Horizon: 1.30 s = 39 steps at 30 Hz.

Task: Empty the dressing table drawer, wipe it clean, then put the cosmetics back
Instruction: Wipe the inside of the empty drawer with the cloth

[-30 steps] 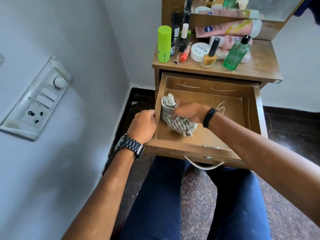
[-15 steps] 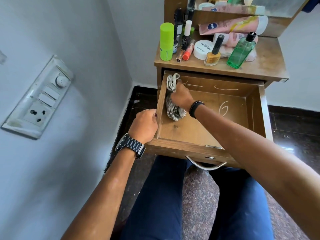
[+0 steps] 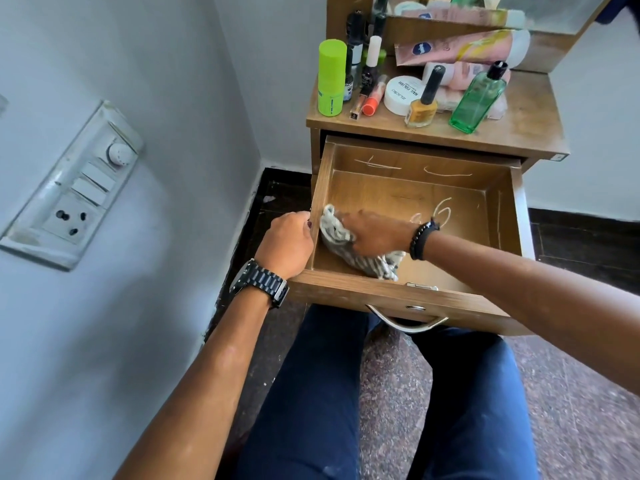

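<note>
The right hand (image 3: 375, 235) covers the middle of the striped cloth (image 3: 334, 233), so its fingers' grip on the fabric cannot be made out. The left hand (image 3: 285, 245) hides the drawer (image 3: 415, 168) wall's near corner (fingertips out of sight). The mirror (image 3: 485, 8) is cut off by the top edge. Dark bottles (image 3: 356, 32) behind the green tube (image 3: 331, 77) overlap; their labels are too small to read. The pink tubes (image 3: 464, 46) are partly hidden behind the green bottle (image 3: 476, 98).
</note>
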Each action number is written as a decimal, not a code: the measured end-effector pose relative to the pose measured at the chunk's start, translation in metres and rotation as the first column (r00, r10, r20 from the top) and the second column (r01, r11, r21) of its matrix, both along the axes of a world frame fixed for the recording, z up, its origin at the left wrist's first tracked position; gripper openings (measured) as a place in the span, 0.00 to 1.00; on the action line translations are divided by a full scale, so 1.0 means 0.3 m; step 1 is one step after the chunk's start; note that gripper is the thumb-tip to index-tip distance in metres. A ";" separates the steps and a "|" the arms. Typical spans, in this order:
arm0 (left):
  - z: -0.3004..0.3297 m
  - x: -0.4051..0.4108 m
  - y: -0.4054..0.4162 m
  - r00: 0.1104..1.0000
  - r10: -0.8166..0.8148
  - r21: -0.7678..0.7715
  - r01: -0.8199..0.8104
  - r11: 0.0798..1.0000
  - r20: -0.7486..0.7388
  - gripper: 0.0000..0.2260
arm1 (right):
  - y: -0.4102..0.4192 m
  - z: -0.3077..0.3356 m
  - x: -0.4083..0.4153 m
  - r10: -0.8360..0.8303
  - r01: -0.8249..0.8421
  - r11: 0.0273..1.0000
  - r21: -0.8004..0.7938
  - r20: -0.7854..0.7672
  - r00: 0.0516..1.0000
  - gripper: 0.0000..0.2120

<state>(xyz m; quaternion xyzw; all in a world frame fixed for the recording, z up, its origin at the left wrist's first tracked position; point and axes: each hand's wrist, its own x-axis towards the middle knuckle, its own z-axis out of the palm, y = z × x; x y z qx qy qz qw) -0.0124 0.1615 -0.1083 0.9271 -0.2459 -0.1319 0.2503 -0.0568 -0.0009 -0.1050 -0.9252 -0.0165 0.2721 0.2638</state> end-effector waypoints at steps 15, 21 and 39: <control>0.026 -0.012 0.000 1.000 0.009 -0.014 -0.009 1.000 -0.027 0.13 | -0.089 -0.052 0.090 0.425 -0.112 0.828 -0.549 0.485 0.764 0.14; 0.019 -0.008 0.001 1.000 -0.002 -0.014 0.002 1.000 -0.012 0.13 | -0.028 -0.073 0.091 0.151 0.076 0.886 -0.457 0.439 0.886 0.12; 0.012 -0.005 -0.001 1.000 0.011 -0.030 -0.011 0.999 -0.012 0.13 | 0.018 -0.051 0.021 0.126 0.010 0.941 -0.339 0.377 0.917 0.13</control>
